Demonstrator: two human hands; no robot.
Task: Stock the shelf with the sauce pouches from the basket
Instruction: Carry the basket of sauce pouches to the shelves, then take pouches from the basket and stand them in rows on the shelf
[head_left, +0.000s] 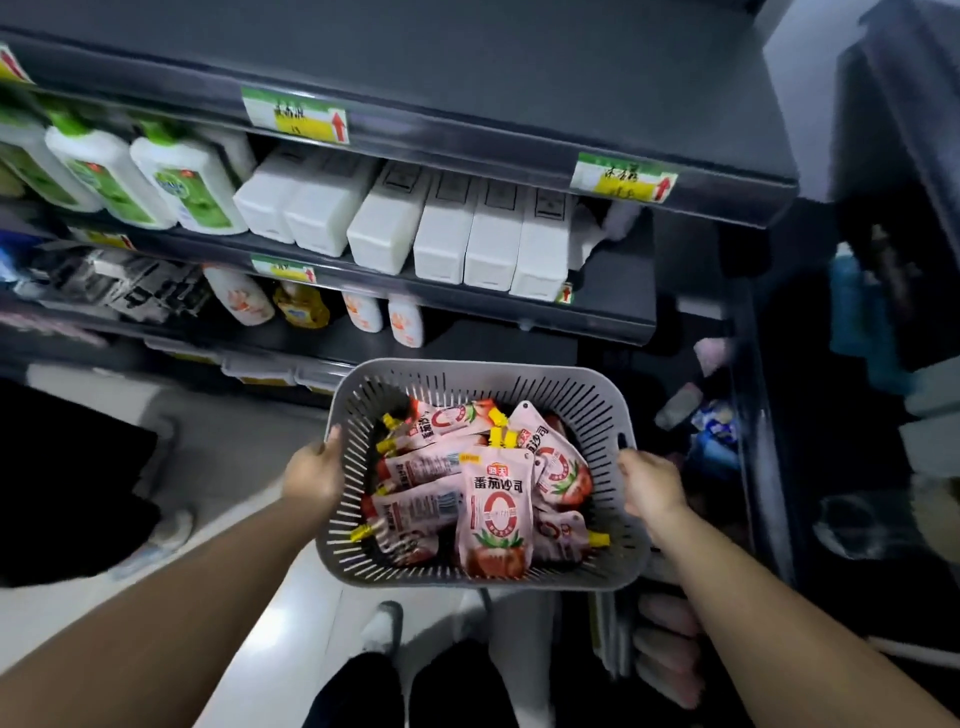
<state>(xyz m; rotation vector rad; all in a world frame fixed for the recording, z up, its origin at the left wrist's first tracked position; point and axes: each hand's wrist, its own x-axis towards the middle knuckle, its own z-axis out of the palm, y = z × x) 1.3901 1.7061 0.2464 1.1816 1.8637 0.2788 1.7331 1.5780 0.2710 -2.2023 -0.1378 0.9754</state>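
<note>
A grey slotted plastic basket (582, 400) is held in front of me at waist height, below the dark shelf unit (519, 67). Inside it lie several pink sauce pouches (496, 512) with tomato pictures and yellow caps, piled loosely. My left hand (314, 470) grips the basket's left rim. On the opposite side my right hand (649, 483) grips the right rim by its handle slot. The top shelf board looks bare and dark; price labels (296, 115) hang on its front edge.
White rectangular bottles (441, 234) and green-labelled bottles (182, 182) fill the second shelf. Smaller bottles (301, 306) stand on the shelf below. Another dark rack with goods (883, 312) rises at the right. Pale floor, my feet (384, 629) and another person's shoe (166, 535) lie below.
</note>
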